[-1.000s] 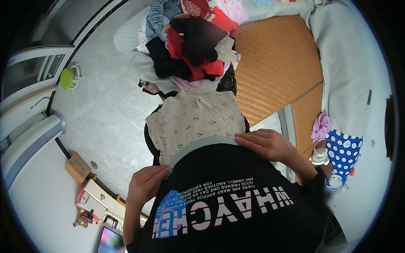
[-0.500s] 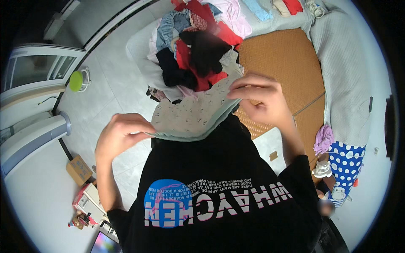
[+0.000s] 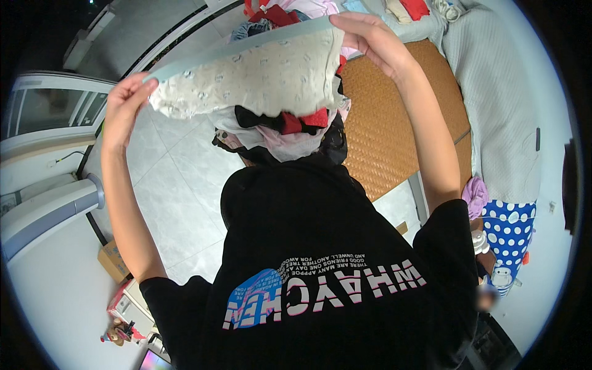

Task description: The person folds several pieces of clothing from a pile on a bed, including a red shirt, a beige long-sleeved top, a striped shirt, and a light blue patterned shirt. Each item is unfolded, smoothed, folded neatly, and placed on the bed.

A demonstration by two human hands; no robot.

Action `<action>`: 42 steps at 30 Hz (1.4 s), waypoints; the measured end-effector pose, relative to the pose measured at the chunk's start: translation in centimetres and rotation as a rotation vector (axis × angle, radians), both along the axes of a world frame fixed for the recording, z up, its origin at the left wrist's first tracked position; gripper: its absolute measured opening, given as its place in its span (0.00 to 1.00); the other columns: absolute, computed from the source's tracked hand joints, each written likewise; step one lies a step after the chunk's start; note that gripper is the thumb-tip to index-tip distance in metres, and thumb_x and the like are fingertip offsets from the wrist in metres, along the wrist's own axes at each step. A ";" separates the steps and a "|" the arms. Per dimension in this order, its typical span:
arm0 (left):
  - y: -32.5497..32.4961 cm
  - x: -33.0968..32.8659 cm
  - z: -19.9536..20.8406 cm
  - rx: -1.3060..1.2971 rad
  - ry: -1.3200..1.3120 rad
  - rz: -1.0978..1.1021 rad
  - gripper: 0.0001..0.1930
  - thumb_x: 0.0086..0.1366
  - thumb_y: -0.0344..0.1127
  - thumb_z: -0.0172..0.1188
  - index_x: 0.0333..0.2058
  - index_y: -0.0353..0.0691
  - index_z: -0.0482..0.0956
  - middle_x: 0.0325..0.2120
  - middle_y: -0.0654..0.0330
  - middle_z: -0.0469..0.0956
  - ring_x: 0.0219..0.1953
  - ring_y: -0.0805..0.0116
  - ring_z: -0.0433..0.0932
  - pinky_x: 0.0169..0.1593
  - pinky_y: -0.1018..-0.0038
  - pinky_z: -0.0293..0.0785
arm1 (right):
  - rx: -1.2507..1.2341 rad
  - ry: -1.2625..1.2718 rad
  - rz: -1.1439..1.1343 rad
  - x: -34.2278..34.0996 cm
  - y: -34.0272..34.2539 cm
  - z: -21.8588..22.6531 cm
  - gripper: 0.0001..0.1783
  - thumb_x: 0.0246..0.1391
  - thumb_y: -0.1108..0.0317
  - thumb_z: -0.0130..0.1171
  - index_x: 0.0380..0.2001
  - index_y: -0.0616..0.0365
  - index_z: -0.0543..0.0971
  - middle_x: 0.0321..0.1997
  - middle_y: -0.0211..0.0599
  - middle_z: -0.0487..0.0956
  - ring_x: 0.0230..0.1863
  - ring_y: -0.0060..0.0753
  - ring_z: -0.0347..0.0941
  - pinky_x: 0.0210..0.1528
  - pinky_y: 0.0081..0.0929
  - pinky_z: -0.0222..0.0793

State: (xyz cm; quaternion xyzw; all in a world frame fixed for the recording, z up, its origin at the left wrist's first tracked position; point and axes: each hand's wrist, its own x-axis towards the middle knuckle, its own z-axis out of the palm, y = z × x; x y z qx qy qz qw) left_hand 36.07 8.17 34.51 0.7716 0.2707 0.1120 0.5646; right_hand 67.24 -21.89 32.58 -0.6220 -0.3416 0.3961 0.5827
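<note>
I hold a cream patterned garment (image 3: 259, 77) with a pale blue-green band stretched out high in front of me. My left hand (image 3: 126, 98) grips the band's left end. My right hand (image 3: 364, 34) grips its right end, both arms raised. Below it lies a pile of mixed clothes (image 3: 283, 132), red, black, white and pink, partly hidden by the garment. My black printed T-shirt (image 3: 320, 271) fills the lower middle.
A woven straw mat (image 3: 394, 123) lies right of the pile, beside a grey quilted bed cover (image 3: 505, 105). A blue polka-dot bag (image 3: 509, 234) and pink cloth (image 3: 475, 194) sit at right. A cardboard box (image 3: 111, 259) and glass door (image 3: 49, 111) are at left on grey tiles.
Both hands have lifted the cream garment from chest height up and away, spreading its band wide. My arms are now nearly straight.
</note>
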 end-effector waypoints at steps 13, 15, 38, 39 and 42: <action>-3.5 3.5 1.5 0.222 -0.513 -0.180 0.11 0.60 0.19 0.52 0.41 0.35 0.76 0.41 0.57 0.77 0.42 0.74 0.75 0.43 0.81 0.71 | 0.069 -0.579 0.622 -14.3 -1.7 8.4 0.10 0.62 0.63 0.47 0.40 0.53 0.75 0.25 0.40 0.76 0.29 0.36 0.77 0.29 0.34 0.68; -6.0 2.9 2.8 0.149 -0.470 -0.393 0.13 0.54 0.15 0.52 0.37 0.34 0.77 0.42 0.55 0.77 0.42 0.71 0.75 0.44 0.79 0.72 | 0.296 -0.530 0.461 -14.3 -1.6 7.9 0.12 0.48 0.78 0.58 0.37 0.55 0.80 0.35 0.35 0.80 0.33 0.34 0.75 0.36 0.27 0.69; -12.6 6.0 2.7 0.677 -0.690 -0.093 0.10 0.49 0.16 0.60 0.30 0.36 0.75 0.32 0.56 0.82 0.34 0.64 0.80 0.43 0.74 0.74 | 0.302 -0.609 0.060 -14.3 1.3 3.1 0.34 0.55 0.49 0.57 0.56 0.65 0.69 0.57 0.55 0.66 0.55 0.48 0.62 0.57 0.37 0.56; -12.6 6.4 2.6 0.622 -0.679 -0.055 0.09 0.50 0.17 0.60 0.30 0.36 0.75 0.32 0.56 0.82 0.34 0.65 0.80 0.43 0.74 0.74 | 0.292 -0.743 -0.005 -14.4 1.2 2.7 0.42 0.49 0.45 0.62 0.59 0.64 0.65 0.59 0.54 0.65 0.56 0.52 0.63 0.58 0.42 0.57; -12.2 7.1 3.2 0.419 -0.568 0.041 0.05 0.57 0.21 0.59 0.33 0.35 0.75 0.29 0.59 0.80 0.33 0.75 0.78 0.41 0.78 0.75 | 0.348 -0.812 -0.147 -15.3 1.1 4.6 0.43 0.44 0.45 0.66 0.59 0.59 0.65 0.60 0.55 0.64 0.58 0.57 0.63 0.61 0.47 0.56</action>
